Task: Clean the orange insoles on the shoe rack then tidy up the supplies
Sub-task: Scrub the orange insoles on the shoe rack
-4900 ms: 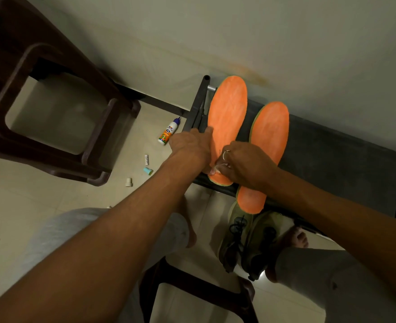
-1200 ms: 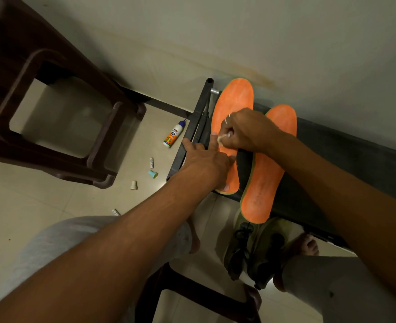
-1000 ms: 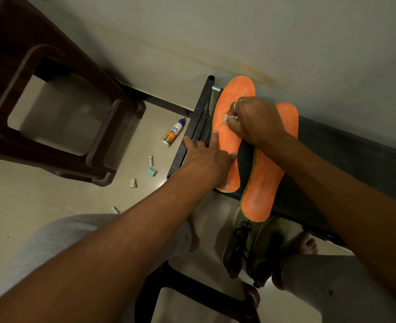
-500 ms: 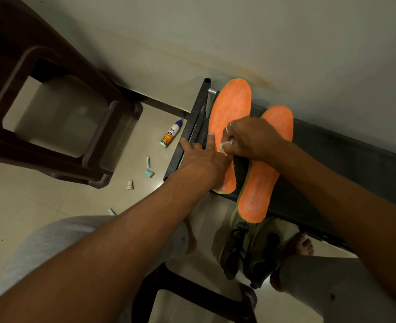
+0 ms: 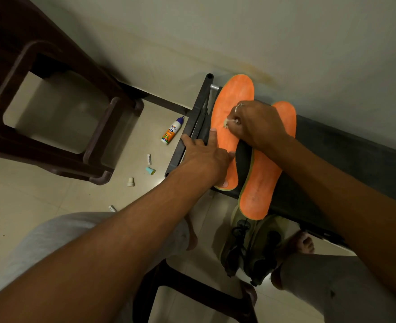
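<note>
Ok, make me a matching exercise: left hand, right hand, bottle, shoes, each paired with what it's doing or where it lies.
1 left hand
2 right hand
3 bottle
4 shoes

a lying on the floor beside the rack, at its end
b pinching a whitish wad on an insole
c on the floor below the rack's front edge
d pressing flat on that same insole

Pairs: 1-d, 2-b, 3-a, 4-c.

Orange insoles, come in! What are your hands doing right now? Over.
Left hand flat, pressing left insole down. Right hand pinches small white wad against it. Second insole lies beside. Bottle and caps on floor, nothing blocking.
</note>
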Demonstrator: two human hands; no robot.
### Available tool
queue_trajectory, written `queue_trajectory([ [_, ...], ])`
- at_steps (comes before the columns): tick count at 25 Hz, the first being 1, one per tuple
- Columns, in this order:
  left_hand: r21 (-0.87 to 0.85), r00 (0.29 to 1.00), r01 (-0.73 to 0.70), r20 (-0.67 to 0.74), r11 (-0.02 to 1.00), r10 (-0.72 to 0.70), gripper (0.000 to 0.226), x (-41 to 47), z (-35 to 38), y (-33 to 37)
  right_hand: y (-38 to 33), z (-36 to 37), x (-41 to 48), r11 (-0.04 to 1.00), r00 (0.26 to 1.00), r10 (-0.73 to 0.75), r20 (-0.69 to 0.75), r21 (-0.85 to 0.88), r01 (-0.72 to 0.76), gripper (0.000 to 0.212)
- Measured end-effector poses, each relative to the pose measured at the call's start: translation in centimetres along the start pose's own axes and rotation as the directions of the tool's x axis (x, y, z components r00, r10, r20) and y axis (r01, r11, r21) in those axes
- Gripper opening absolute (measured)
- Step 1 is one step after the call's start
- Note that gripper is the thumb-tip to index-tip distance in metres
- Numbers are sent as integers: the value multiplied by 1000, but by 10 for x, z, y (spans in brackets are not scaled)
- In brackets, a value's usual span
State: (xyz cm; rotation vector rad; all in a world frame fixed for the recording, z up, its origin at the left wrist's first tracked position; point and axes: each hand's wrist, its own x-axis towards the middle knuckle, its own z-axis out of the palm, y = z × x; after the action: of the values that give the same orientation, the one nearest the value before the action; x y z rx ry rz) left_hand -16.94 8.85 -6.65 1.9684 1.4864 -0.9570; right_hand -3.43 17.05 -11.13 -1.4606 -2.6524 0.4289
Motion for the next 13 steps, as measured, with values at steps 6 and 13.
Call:
queue_trajectory([
  [6, 6, 1000, -3, -6, 1000, 3, 89, 0, 0, 0, -7, 3, 4, 993, 982, -110, 153, 51, 103, 21],
  [13, 4, 1000, -9, -16, 1000, 9, 88, 0, 2, -1, -9, 2, 10, 989, 974, -142, 178, 64, 133, 21],
])
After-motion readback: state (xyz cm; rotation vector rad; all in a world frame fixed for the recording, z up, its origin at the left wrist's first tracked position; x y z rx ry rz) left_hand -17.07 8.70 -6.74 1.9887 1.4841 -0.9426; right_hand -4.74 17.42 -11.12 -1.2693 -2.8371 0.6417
